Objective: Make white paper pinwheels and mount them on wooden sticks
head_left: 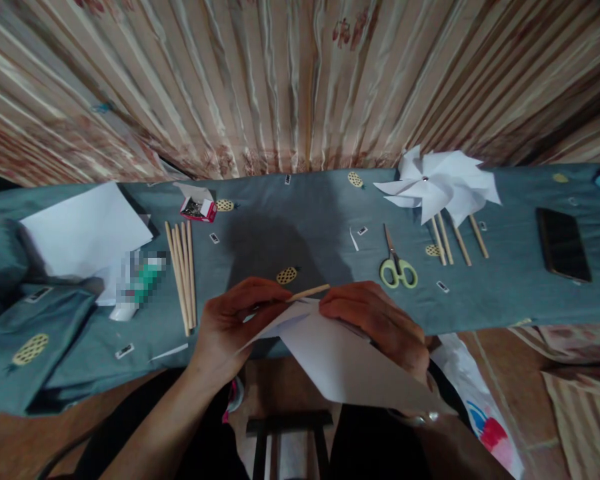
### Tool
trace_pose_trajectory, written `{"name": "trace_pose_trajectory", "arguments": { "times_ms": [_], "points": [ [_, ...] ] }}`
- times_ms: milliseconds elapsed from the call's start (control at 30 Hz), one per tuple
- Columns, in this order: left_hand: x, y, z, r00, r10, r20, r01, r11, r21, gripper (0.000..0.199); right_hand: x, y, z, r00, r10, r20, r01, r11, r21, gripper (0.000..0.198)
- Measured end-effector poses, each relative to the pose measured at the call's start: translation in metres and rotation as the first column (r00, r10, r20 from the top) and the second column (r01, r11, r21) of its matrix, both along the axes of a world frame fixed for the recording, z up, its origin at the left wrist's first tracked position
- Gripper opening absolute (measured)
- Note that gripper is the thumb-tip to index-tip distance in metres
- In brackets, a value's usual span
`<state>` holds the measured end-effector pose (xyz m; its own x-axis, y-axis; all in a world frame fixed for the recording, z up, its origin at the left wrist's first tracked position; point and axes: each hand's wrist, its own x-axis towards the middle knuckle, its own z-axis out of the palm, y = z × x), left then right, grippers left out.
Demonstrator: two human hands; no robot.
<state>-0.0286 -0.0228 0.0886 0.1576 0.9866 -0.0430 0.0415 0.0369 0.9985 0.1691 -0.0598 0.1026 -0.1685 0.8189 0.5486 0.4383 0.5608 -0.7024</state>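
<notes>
Between my hands, above the near edge of the cloth-covered table, is a folded sheet of white paper point(340, 353). A short length of wooden stick point(310, 292) shows at the top of the paper; the rest of it is hidden. My left hand point(243, 320) pinches the stick and the paper's left part between thumb and fingers. My right hand point(375, 320) is closed over the paper's right part, its fingertips close to the stick's end. Several finished white paper pinwheels point(440, 187) on wooden sticks lie at the back right.
Green-handled scissors point(399, 270) lie right of centre. Several loose sticks point(183, 273), a small open red box point(199, 204), a blurred green-and-white tube point(143, 283) and white sheets point(87, 230) are on the left. A black phone point(563, 245) lies far right. A curtain point(280, 87) hangs behind.
</notes>
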Motion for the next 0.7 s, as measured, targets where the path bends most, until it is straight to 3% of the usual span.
{"name": "trace_pose_trajectory", "arguments": {
  "times_ms": [233,400,500,700],
  "points": [
    [0.000,-0.003,-0.003,0.998,-0.013,-0.056,0.015,0.999,0.044,0.010,-0.001,0.000,-0.003,0.999,-0.043,0.008,0.043,0.999,0.032,0.023],
    [0.001,-0.005,-0.007,1.000,0.011,-0.006,-0.011,1.000,0.018,0.011,-0.002,0.000,-0.003,0.998,-0.066,-0.001,0.066,0.997,0.027,0.021],
    [0.003,-0.004,-0.005,0.999,0.017,0.039,-0.018,1.000,0.024,0.002,-0.002,-0.002,-0.007,0.998,-0.060,-0.021,0.061,0.998,0.025,0.024],
    [0.005,-0.003,0.001,0.999,0.045,0.005,-0.045,0.998,0.048,0.005,-0.003,-0.003,-0.011,0.998,-0.058,-0.017,0.059,0.998,0.032,0.026]
  ]
}}
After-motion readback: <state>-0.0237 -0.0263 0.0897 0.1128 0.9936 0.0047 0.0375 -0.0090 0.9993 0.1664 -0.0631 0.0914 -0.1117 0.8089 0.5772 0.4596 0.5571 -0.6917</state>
